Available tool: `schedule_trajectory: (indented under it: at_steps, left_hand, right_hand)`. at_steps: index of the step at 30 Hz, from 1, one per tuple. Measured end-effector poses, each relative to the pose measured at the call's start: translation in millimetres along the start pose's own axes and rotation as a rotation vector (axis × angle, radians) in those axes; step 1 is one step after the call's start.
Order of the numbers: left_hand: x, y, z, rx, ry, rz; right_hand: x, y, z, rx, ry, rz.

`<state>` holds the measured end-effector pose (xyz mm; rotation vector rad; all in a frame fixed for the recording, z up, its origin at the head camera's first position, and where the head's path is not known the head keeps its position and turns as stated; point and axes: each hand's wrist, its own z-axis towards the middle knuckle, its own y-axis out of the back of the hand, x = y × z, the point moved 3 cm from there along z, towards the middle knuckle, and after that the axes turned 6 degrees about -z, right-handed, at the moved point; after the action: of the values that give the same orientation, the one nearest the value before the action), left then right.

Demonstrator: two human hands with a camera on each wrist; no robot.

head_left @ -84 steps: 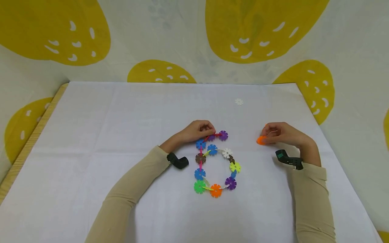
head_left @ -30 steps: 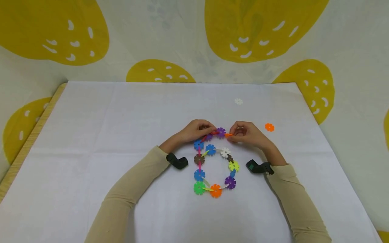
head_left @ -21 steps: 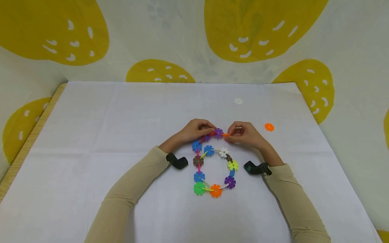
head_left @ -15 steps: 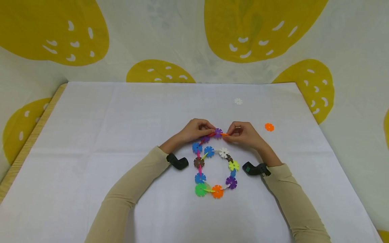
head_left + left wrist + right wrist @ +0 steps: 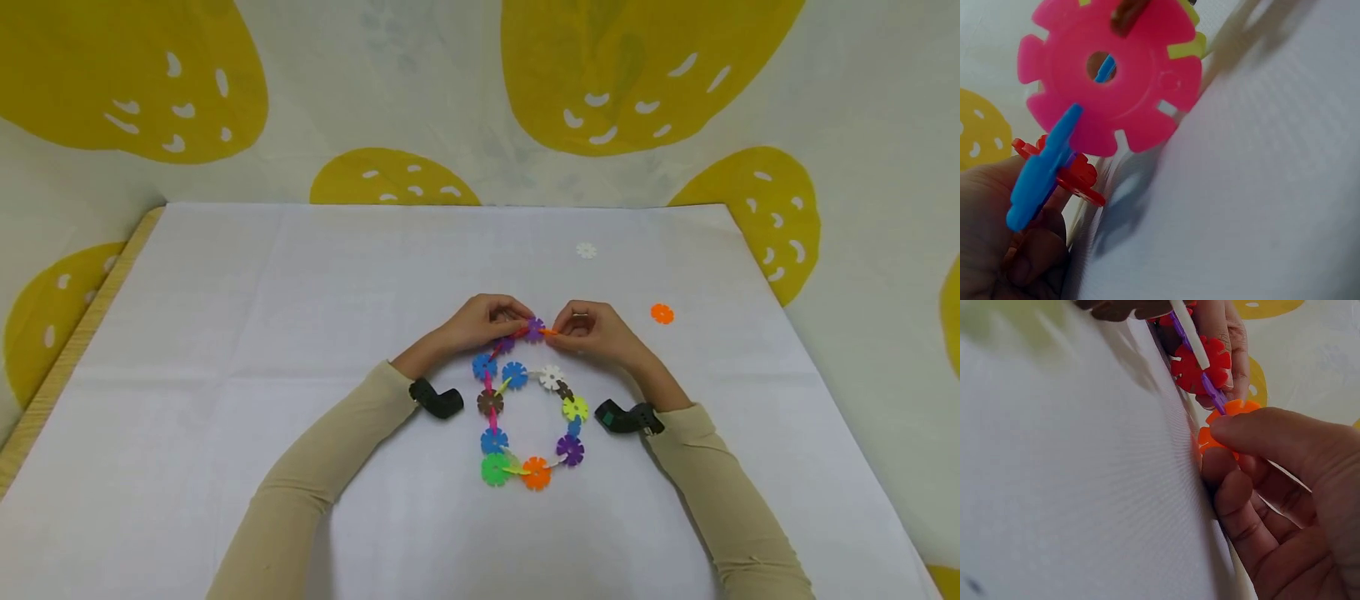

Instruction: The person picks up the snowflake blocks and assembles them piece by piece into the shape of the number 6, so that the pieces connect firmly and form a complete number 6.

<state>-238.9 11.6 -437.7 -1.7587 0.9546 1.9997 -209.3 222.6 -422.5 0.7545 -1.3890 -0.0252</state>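
Notched plastic snowflake discs of many colours are linked on the table into a closed loop with a curved arm at its top left. My left hand (image 5: 487, 321) pinches a red disc (image 5: 1184, 370) in that arm. Slotted beside it is a purple disc (image 5: 535, 330). Between thumb and fingers, my right hand (image 5: 596, 332) pinches an orange disc (image 5: 1211, 441), edge-on against the purple one; how deep it sits is hidden. A pink disc (image 5: 1141, 106) and an edge-on blue disc (image 5: 1035, 181) loom close in the left wrist view.
A loose orange disc (image 5: 662, 313) lies right of my right hand. Farther back is a loose white disc (image 5: 587, 250). The loop's green disc (image 5: 495, 470) is nearest the front. White cloth (image 5: 300, 292) covers the table, with wood (image 5: 82, 325) bare along the left edge.
My right hand has brought an orange disc leftward to the purple disc, leaving another orange disc behind. Lately both hands keep their grips, and the chain has shifted slightly.
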Motion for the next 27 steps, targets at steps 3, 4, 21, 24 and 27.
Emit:
schedule_trajectory:
  at_steps: [3, 4, 21, 24, 27]
  left_hand:
    - [0.6, -0.2, 0.3, 0.012, -0.004, -0.008]
    - [1.0, -0.3, 0.5, 0.016, -0.004, -0.011]
    - [-0.7, -0.7, -1.4, 0.062, -0.030, 0.012]
    - [-0.2, -0.6, -1.1, 0.058, -0.033, 0.026]
    - [0.1, -0.2, -1.0, 0.058, -0.034, 0.025]
  right_hand:
    - [1, 1, -0.5, 0.026, 0.007, -0.053]
    - [1, 2, -1.2, 0.034, 0.007, -0.071]
    - [-7, 53, -21.5, 0.008, -0.045, -0.247]
    - [-11, 64, -26.2, -0.010, -0.072, -0.261]
    - [-14, 73, -31.5, -0.029, -0.109, -0.259]
